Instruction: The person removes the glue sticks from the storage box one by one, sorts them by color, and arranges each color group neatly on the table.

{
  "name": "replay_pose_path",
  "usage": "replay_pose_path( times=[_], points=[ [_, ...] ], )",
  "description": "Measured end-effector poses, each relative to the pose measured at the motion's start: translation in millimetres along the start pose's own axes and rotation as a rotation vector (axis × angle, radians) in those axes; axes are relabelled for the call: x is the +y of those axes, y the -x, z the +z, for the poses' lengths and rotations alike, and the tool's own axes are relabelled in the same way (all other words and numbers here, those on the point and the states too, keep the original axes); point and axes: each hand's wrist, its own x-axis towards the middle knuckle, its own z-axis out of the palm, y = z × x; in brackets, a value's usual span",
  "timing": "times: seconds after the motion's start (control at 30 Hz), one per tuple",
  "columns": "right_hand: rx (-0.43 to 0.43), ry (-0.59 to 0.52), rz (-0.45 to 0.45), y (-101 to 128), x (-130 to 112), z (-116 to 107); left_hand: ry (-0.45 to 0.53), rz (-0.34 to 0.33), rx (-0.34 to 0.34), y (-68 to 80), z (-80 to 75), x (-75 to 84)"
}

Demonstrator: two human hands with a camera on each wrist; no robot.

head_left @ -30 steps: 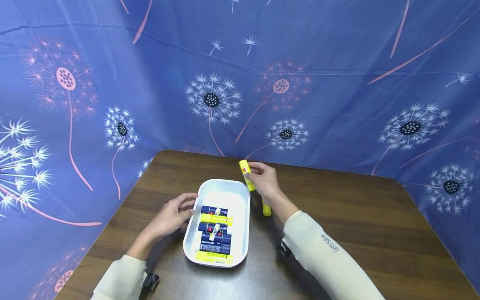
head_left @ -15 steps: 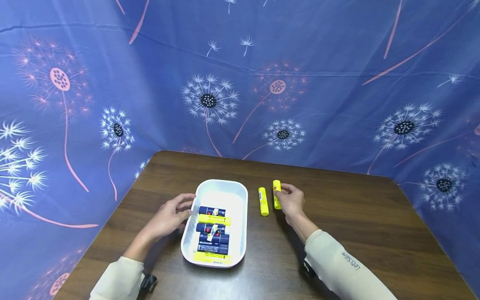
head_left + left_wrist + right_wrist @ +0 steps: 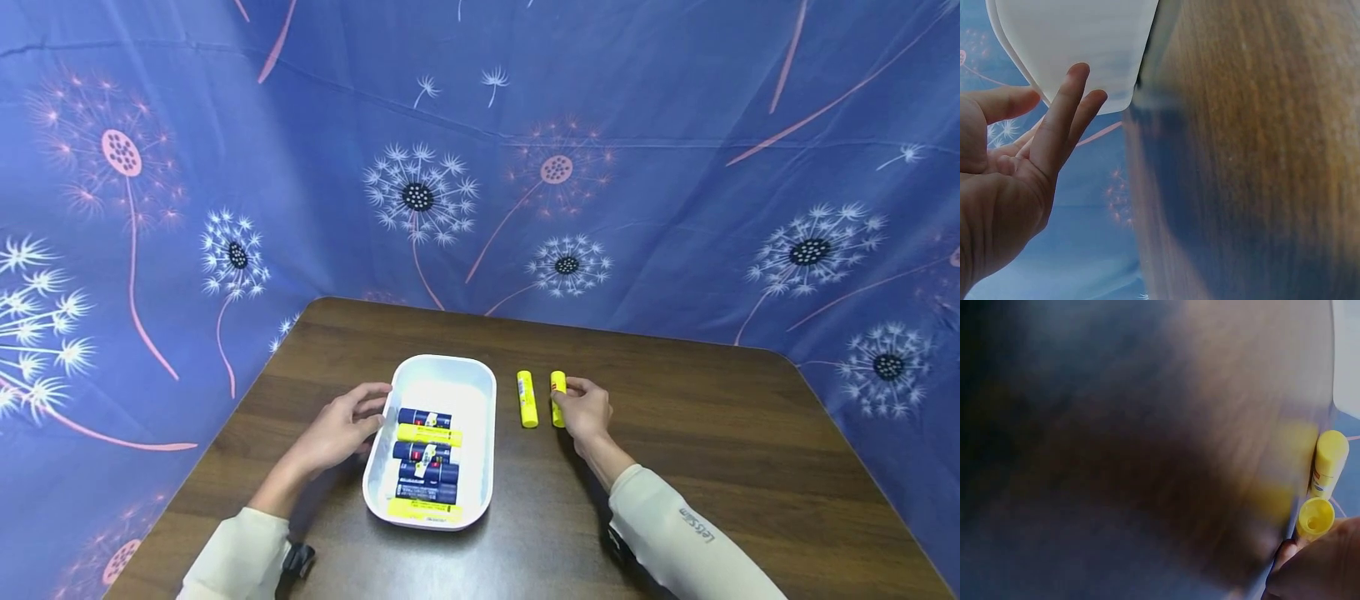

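Note:
My right hand (image 3: pixel 587 414) pinches a yellow glue stick (image 3: pixel 558 385) between thumb and fingers, low over the table to the right of the tray. Just left of it lies a second yellow glue stick (image 3: pixel 527 400), roughly parallel. In the right wrist view the held glue stick (image 3: pixel 1315 517) shows its hollow end, below the other yellow one (image 3: pixel 1331 456). My left hand (image 3: pixel 337 431) rests against the left side of the white tray (image 3: pixel 489 467), fingers extended; the left wrist view shows the fingertips (image 3: pixel 1077 70) along its outer wall.
Inside the tray, toward its near end, several dark blue glue sticks (image 3: pixel 427 472) and two yellow ones (image 3: pixel 429 435) lie crosswise in a row. The brown wooden table (image 3: pixel 712 433) reaches back to a blue dandelion-print cloth (image 3: pixel 660 208).
My right hand has carried the yellow glue stick from above the tray's right rim rightward and lowered it beside the other yellow one. The left hand has stayed at the tray.

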Motion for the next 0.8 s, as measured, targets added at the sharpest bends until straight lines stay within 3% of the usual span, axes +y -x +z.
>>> replay_pose_path(
  times=[0.37, 0.8],
  points=[
    [0.047, 0.101, -0.098, 2.3, 4.4, 5.2, 0.006, -0.002, -0.010, -0.6, -1.0, 1.2],
    [0.023, 0.195, -0.157, 0.0, 5.5, 4.0, 0.014, -0.002, -0.017, -0.4, -1.3, 0.8]
  ],
)
